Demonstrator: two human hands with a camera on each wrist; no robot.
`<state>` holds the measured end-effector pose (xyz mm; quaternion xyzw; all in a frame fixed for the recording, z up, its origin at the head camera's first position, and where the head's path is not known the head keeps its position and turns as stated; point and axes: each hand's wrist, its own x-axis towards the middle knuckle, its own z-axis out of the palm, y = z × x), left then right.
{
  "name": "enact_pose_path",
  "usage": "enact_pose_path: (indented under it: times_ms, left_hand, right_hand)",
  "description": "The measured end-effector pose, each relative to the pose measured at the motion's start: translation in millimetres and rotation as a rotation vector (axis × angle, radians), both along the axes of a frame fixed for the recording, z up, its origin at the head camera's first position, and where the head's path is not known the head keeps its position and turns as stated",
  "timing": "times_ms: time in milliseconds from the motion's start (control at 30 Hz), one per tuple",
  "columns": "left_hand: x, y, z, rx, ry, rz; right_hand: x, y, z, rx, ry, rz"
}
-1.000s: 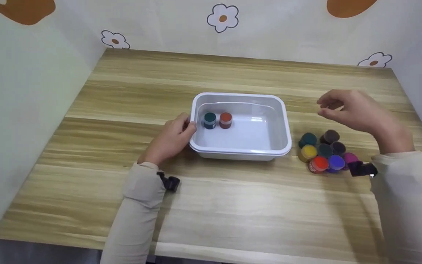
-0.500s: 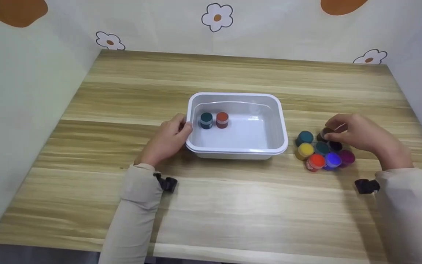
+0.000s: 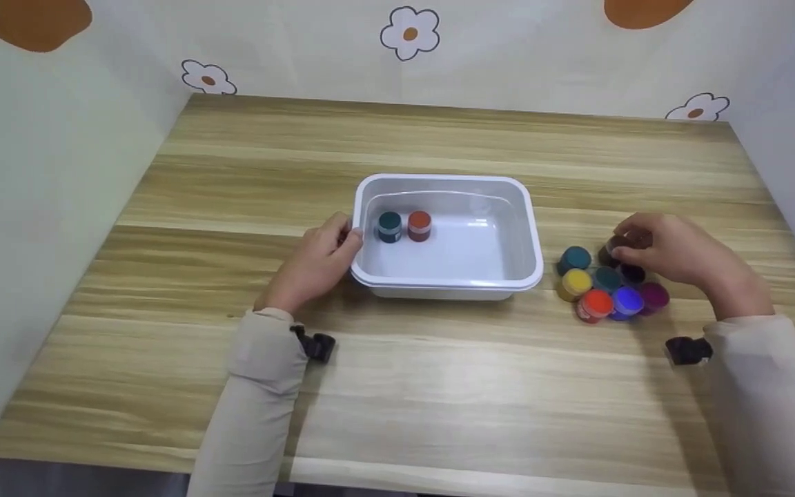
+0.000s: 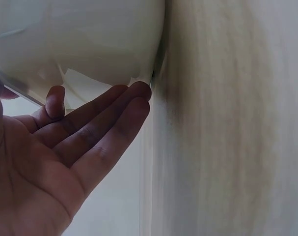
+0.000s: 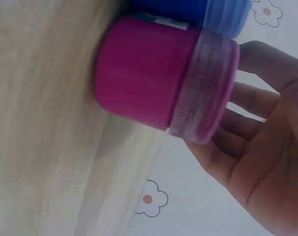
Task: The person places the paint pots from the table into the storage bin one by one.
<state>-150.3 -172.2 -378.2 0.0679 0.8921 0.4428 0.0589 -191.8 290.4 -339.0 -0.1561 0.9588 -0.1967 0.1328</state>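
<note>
A white plastic tub (image 3: 447, 284) stands on the table, with a dark green paint jar (image 3: 390, 227) and a red-brown paint jar (image 3: 419, 226) in its left part. My left hand (image 3: 309, 264) holds the tub's left rim, thumb on top; in the left wrist view several fingers (image 4: 107, 125) lie against its outer wall. On the right, my right hand (image 3: 680, 252) pinches a dark brown paint jar (image 3: 609, 253) at the back of a cluster, partly hidden by the fingers. In the right wrist view a magenta jar (image 5: 144, 73) covers the fingertips.
Around the right hand stand a teal jar (image 3: 574, 259), a yellow jar (image 3: 575, 284), a red jar (image 3: 595, 304), a blue jar (image 3: 626, 303), a green jar (image 3: 606, 279) and a near-black jar (image 3: 633, 274), close together. Walls border the wooden table (image 3: 439, 400) at the back and sides.
My right hand has come down from above the cluster to the dark brown jar and taken hold of it. The left hand stays on the tub, which has not moved on the table.
</note>
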Motion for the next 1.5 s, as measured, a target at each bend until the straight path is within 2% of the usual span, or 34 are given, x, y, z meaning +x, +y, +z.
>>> enact_pose_path:
  times_ms: [267,433,567,733,933,1200,1500]
  left_hand:
    - [-0.4,-0.2,-2.0,0.001,0.063,-0.004]
    - [0.1,0.1,-1.4,0.020,0.051,-0.007]
    - [0.8,-0.1,-0.7,0.022,0.032,-0.005]
    - [0.5,-0.4,-0.3,0.023,0.013,-0.013]
    - [-0.5,0.3,-1.1,0.021,0.017,-0.014]
    - [0.3,2.7,-0.8,-0.005,0.039,-0.027]
    - [-0.2,-0.3,-0.3,-0.007,0.029,-0.029]
  right_hand:
    - [-4.5,-9.2,25.7,-0.013,0.120,0.016]
    - [-5.6,-32.4,45.1,-0.017,0.155,0.026]
    - [-7.4,-61.7,56.3,-0.040,0.154,0.077]
    - [-12.5,-100.1,63.3,-0.070,0.157,0.184]
    - [-24.9,-139.2,60.0,-0.050,0.124,0.285]
    - [-44.0,-179.0,37.6,0.071,0.104,0.456]
    - [-50.4,-206.2,31.1,0.179,0.018,0.465]
